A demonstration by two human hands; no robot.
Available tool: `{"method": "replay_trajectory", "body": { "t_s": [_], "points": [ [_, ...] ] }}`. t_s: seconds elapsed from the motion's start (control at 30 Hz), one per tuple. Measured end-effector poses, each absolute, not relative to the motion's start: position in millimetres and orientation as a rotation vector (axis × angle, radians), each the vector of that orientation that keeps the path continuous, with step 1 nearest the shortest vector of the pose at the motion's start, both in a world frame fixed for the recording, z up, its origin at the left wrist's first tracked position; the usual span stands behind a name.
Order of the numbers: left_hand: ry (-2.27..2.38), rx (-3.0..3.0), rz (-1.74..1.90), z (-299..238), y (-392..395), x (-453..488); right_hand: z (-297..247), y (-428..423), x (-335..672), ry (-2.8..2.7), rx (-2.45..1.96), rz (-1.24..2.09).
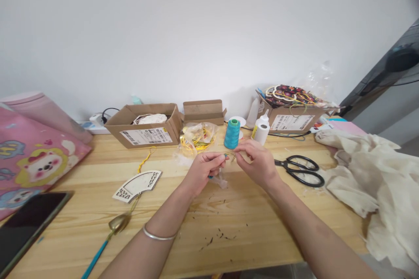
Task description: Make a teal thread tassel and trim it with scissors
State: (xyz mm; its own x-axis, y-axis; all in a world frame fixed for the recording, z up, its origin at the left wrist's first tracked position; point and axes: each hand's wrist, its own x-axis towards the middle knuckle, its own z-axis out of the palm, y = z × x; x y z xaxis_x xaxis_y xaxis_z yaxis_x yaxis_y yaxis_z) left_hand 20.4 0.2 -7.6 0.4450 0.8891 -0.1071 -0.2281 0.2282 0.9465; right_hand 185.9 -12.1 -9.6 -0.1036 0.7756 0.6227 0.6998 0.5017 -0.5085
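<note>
In the middle of the table my left hand (pixel 206 169) is closed, thumb and finger pinching a small piece with blue showing at the fingertips. Crinkled clear plastic (pixel 221 182) hangs below that hand, with another bit of blue beside it. My right hand (pixel 257 162) is closed too, its fingertips pinched by a thin golden-brown cord (pixel 233 157) that spans the small gap between the hands. A cone of teal thread (pixel 231 135) stands upright just behind them. Black-handled scissors (pixel 299 169) lie right of my right hand.
Left lie a fan-shaped wooden pendant (pixel 137 185), a teal tassel (pixel 95 259) with a golden cap, and a phone (pixel 29 226). Behind are cardboard boxes (pixel 147 133), yellow cords in plastic (pixel 198 139), and a white glue bottle (pixel 262 120). Cream cloth (pixel 369 183) covers the right side.
</note>
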Motion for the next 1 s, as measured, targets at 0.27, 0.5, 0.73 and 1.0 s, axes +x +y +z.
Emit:
{"method": "replay_trajectory", "body": {
  "t_s": [0.27,0.5,0.73,1.0],
  "points": [
    [0.699,0.861,1.110,-9,7,18,-3,-10,197,-1.644,-1.451,-0.015],
    [0.725,0.947,1.166,-9,6,18,1,-13,193,-1.737,-1.225,0.328],
    [0.748,1.174,1.000,-10,1,21,1,-18,180,-1.722,-1.071,0.426],
    [0.796,1.306,0.958,-14,-1,24,-4,-17,183,-1.848,-1.073,0.231]
  ]
}}
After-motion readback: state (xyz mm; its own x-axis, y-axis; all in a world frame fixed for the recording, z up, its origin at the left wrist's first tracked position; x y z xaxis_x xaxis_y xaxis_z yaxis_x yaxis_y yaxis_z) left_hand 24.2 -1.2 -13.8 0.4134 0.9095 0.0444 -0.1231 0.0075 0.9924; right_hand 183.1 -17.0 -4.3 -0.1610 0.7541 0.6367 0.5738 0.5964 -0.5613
